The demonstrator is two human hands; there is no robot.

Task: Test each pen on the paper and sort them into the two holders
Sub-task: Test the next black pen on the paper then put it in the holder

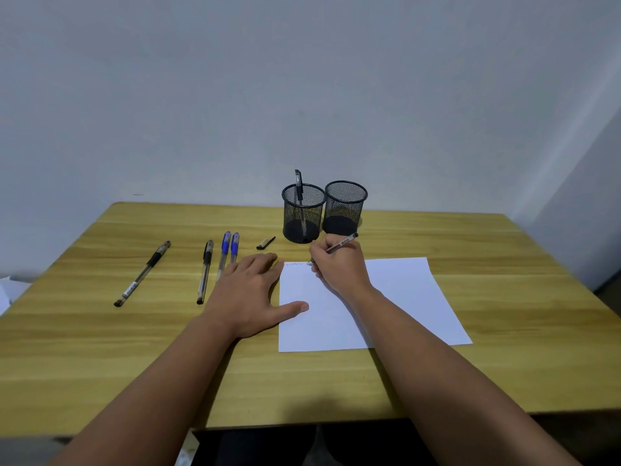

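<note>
My right hand [337, 264] grips a black pen [342, 244] with its tip on the top left of the white paper [403, 297], next to a faint scribble. My left hand [253, 294] lies flat, fingers straight, its thumb pressing the paper's left edge. Two black mesh holders stand behind the paper: the left holder [303, 213] has one pen upright in it, the right holder [345, 206] looks empty. Left of my hand lie two blue-capped pens [228, 247], a black pen [205, 269] and another black pen [144, 272]. A loose pen cap [265, 243] lies near the left holder.
The wooden table [504, 331] stands against a plain wall. Its front edge runs close to my body, with dark space below. Something white shows off the table's left edge [6, 290].
</note>
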